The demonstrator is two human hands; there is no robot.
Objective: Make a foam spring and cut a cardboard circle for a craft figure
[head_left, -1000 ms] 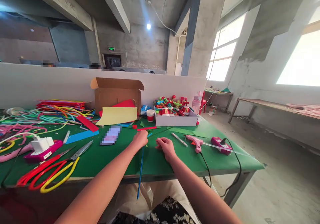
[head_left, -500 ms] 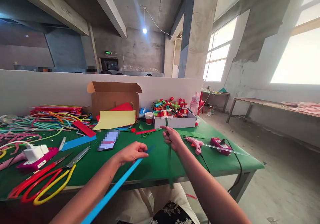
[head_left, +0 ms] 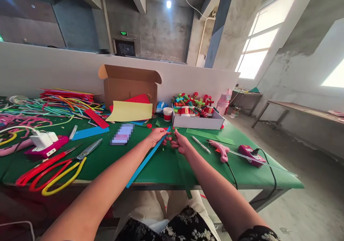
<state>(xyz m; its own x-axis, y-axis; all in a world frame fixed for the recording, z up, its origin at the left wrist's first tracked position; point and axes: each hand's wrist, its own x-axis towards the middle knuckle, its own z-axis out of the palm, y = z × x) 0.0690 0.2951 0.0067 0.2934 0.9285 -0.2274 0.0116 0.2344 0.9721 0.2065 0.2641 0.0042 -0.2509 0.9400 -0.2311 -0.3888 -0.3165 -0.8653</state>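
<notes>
My left hand (head_left: 156, 137) is closed on a long blue paper strip (head_left: 145, 162), which slants down toward the table's near edge. My right hand (head_left: 179, 141) grips a dark green paper strip (head_left: 184, 176) that hangs down past that edge. The two hands are close together over the middle of the green table (head_left: 158, 176), and the strips' upper ends come near each other there. Whether the ends touch I cannot tell. A white pen (head_left: 201, 145) and a pink glue gun (head_left: 220, 149) lie to the right of my right hand.
Scissors with yellow and red handles (head_left: 64, 174), a phone (head_left: 122, 134) and piled pipe cleaners (head_left: 64, 106) lie left. Behind stand a cardboard box (head_left: 131, 76), a paper cup (head_left: 168, 114) and a white box (head_left: 199, 122) of small figures. A magenta power socket (head_left: 251, 155) sits right.
Both hands have moved forward and together, bringing the blue and green strips' ends close. The view has tilted downward, and the white pen now shows beside my right hand.
</notes>
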